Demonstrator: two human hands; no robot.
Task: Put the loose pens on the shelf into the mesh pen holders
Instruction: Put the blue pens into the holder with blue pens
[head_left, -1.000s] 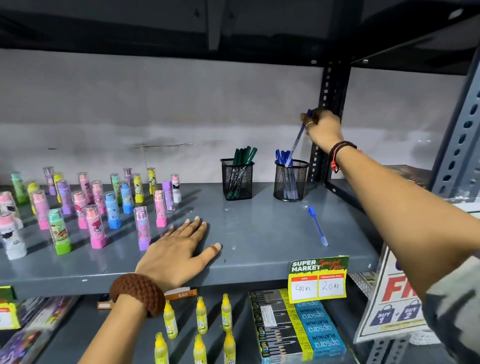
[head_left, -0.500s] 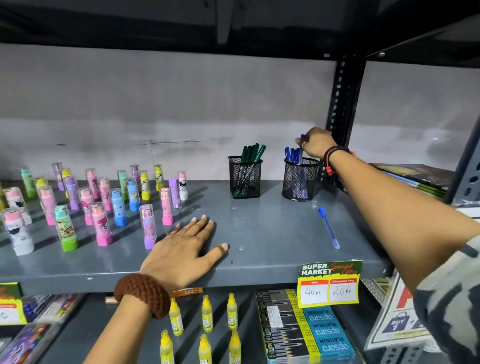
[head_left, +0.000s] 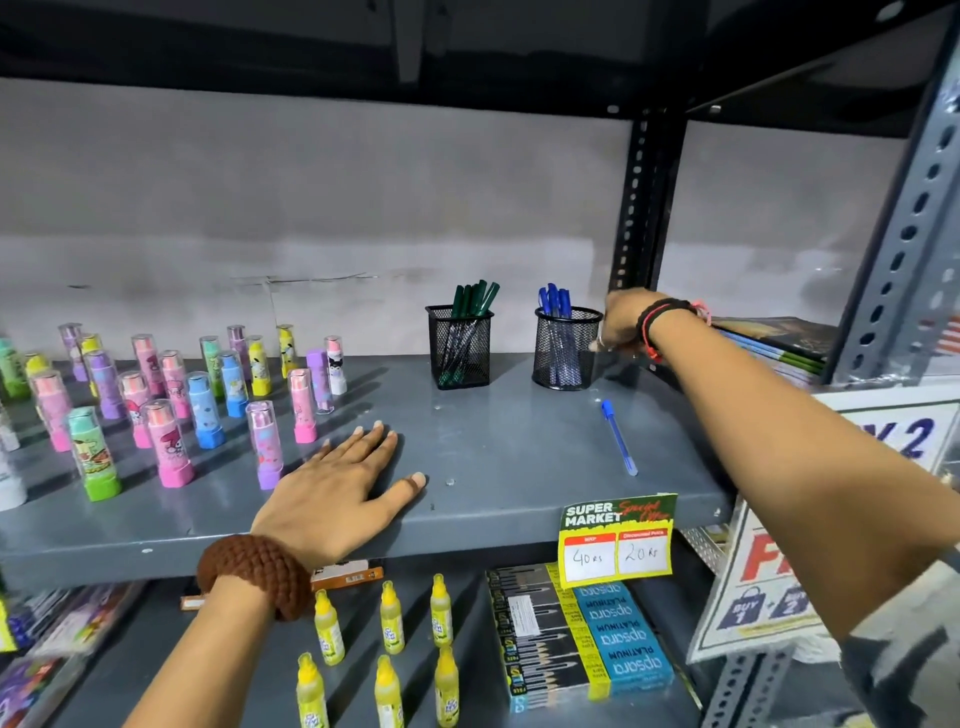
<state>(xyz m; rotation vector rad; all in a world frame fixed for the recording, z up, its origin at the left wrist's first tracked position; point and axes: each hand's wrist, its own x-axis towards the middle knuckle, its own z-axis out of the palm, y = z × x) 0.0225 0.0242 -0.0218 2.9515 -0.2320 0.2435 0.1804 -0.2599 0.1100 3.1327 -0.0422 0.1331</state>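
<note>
Two black mesh holders stand at the back of the grey shelf (head_left: 519, 467): a square holder (head_left: 460, 345) with green pens and a round holder (head_left: 566, 348) with blue pens. One loose blue pen (head_left: 618, 439) lies on the shelf in front of and to the right of the round holder. My right hand (head_left: 621, 322) hangs just right of the round holder's rim, fingers pointing down, with no pen in it. My left hand (head_left: 337, 499) lies flat on the shelf's front edge, fingers spread, holding nothing.
Several colourful stick tubes (head_left: 182, 405) stand upright on the shelf's left half, close to my left hand. A black upright post (head_left: 636, 208) rises behind my right hand. A price tag (head_left: 618, 540) hangs on the front edge. Yellow bottles (head_left: 389, 618) and pencil boxes (head_left: 576, 639) fill the lower shelf.
My right hand lowered a blue pen into the round holder, let go of it, and dropped to the holder's right side. My left hand stayed flat.
</note>
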